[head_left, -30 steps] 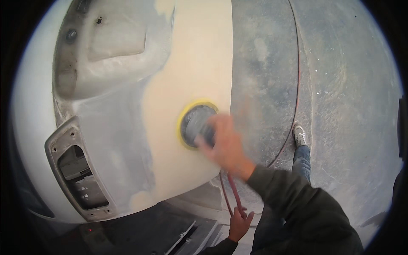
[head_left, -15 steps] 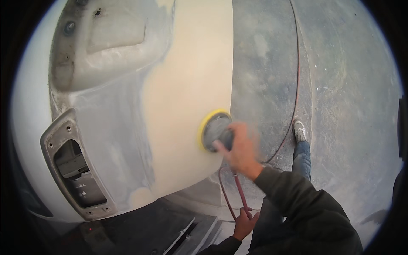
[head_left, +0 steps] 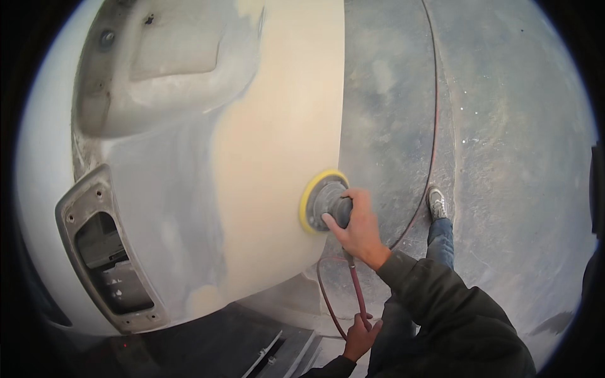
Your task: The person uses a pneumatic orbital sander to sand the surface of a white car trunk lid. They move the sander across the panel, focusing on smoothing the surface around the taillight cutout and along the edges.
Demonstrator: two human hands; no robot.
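Note:
My right hand (head_left: 360,230) is wrapped around the dark grip of an orbital sander (head_left: 328,200) with a round grey body. The sander's yellow-edged pad (head_left: 307,205) lies against the cream-coloured area near the edge of a car body panel (head_left: 271,138). Below it, my left hand (head_left: 362,338) grips the red air hose (head_left: 358,290) that runs down from the sander. The panel is patched in cream, grey and white, with a bare recess (head_left: 176,53) and an open lamp cutout (head_left: 116,264) on its left.
Along the grey floor (head_left: 517,145), the hose line (head_left: 435,113) runs up the right side, passing close by my shoe (head_left: 436,203). Dark parts with pale metal strips (head_left: 265,353) lie low at the bottom, under the panel's lower edge.
The sander and my right hand have shifted slightly right and down along the panel edge. My left hand keeps its hold on the hose.

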